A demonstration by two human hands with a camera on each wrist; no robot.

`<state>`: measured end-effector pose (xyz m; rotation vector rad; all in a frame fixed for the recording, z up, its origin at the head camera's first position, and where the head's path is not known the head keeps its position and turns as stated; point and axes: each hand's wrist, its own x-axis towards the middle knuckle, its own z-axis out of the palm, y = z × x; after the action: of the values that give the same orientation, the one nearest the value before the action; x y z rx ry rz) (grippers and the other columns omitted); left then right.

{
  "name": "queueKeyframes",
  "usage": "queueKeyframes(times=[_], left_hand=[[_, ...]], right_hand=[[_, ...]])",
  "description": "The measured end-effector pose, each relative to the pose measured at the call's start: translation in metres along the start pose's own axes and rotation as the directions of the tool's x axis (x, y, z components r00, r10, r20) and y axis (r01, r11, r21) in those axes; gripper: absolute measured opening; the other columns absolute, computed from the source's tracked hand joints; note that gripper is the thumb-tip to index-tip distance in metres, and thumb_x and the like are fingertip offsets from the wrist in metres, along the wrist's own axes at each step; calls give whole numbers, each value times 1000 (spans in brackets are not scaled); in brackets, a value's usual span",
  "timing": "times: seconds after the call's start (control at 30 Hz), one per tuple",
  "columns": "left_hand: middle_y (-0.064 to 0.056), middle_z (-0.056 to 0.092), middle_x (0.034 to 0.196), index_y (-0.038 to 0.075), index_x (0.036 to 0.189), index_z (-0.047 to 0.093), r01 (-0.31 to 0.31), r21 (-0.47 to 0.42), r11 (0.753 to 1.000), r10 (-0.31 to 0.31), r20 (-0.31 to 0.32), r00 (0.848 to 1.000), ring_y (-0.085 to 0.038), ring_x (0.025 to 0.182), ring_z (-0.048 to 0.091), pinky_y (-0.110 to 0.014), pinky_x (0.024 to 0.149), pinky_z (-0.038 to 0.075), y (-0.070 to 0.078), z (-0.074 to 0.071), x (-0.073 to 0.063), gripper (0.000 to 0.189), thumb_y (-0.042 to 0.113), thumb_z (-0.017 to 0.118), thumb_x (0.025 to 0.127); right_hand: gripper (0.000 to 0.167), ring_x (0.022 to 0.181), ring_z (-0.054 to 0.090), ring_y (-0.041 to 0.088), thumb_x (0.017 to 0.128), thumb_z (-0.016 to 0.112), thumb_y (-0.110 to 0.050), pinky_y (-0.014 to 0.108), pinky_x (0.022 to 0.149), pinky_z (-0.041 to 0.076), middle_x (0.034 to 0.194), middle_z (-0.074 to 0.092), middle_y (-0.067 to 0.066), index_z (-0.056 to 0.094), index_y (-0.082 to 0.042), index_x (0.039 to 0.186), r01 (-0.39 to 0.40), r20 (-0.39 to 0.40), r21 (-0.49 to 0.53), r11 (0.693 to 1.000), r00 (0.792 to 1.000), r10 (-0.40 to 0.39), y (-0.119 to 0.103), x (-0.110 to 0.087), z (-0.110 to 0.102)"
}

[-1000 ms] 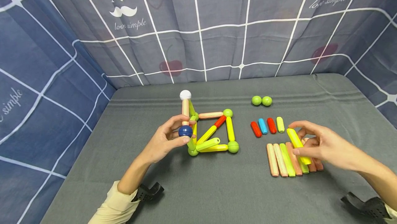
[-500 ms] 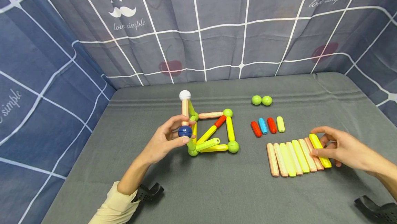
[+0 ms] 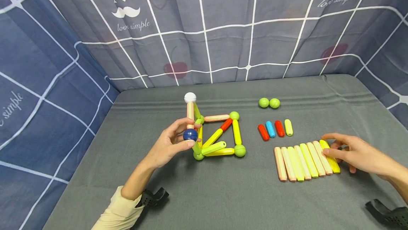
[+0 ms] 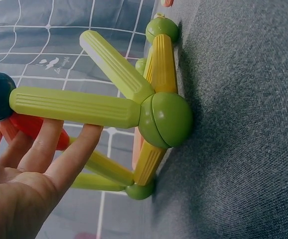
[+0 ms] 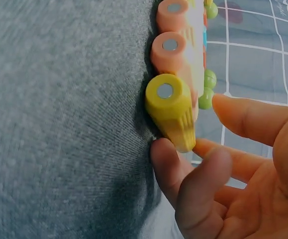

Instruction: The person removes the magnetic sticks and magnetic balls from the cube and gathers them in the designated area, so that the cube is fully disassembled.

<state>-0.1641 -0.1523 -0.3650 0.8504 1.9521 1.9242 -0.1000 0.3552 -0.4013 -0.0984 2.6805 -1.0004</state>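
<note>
My left hand [image 3: 169, 143] holds the dark blue ball [image 3: 190, 134] of a magnetic stick-and-ball frame between thumb and fingers. Below that ball a green rod [image 4: 74, 107] runs to a green ball [image 4: 166, 119] at the frame's base; a second green rod [image 4: 115, 64] slants up from it with a free end. A pink rod [image 3: 190, 110] links the blue ball to a white ball [image 3: 190, 97]. My right hand [image 3: 358, 152] has its fingertips at the side of a yellow rod [image 5: 169, 107], last in a row on the table; the thumb stands off it in the right wrist view.
The row of pink, green and yellow rods [image 3: 296, 164] lies on the grey cloth at right. Behind it are short red, blue and green rods [image 3: 270, 129] and two green balls [image 3: 268, 103]. A checked curtain [image 3: 223, 28] rises behind the table.
My right hand has carried the yellow rod rightward to the row's end, set it down and loosened its fingers. My left hand keeps its place on the blue ball.
</note>
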Motion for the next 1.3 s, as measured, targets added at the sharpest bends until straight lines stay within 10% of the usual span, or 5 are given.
queueKeyframes(times=[0.33, 0.5, 0.67, 1.0, 1.3], left_hand=[[-33, 46, 137, 8, 134, 48, -2, 16, 1000, 2, -7, 1000, -52, 104, 60, -37, 87, 56, -1, 0, 0, 45, 2, 66, 93], [-27, 50, 136, 8, 134, 48, 3, 30, 1000, -2, -8, 1000, -54, 103, 60, -38, 87, 55, 0, -1, 0, 45, 2, 65, 93], [-21, 53, 135, 1, 134, 45, 1, 29, 1000, -1, -7, 1000, -54, 103, 59, -38, 87, 55, 0, -1, 0, 46, 2, 65, 93], [-31, 48, 136, -1, 135, 43, 10, 22, 1000, -10, -12, 1000, -48, 104, 62, -38, 87, 55, 0, 1, 1, 48, 3, 66, 93], [-31, 48, 137, 4, 135, 46, 0, 24, 1000, 0, -2, 1000, -48, 105, 62, -36, 87, 55, 0, 0, 1, 46, 3, 66, 93]], right_hand=[[49, 71, 54, 9, 99, 62, -25, 31, 45, 46, 106, 56, 14, 49, 4, 136, 43, -102, -79, 996, 994, -50, -24, 3, -1], [39, 84, 59, 4, 95, 68, -15, 29, 56, 51, 111, 63, 14, 59, -1, 129, 233, -139, -30, 972, 962, -235, -60, 17, 9], [33, 94, 63, 13, 94, 70, -20, 28, 67, 53, 114, 63, 7, 64, -13, 125, 383, -75, 58, 922, 923, -378, -116, 32, 36], [34, 97, 63, 21, 91, 73, -14, 36, 44, 54, 119, 62, 7, 63, -9, 123, 452, 98, 343, 823, 854, -510, -197, 61, 96], [13, 47, 57, 24, 91, 67, -3, 36, 45, 52, 96, 66, 7, 69, -5, 105, 405, 83, 355, 842, 884, -460, -198, 75, 108]])
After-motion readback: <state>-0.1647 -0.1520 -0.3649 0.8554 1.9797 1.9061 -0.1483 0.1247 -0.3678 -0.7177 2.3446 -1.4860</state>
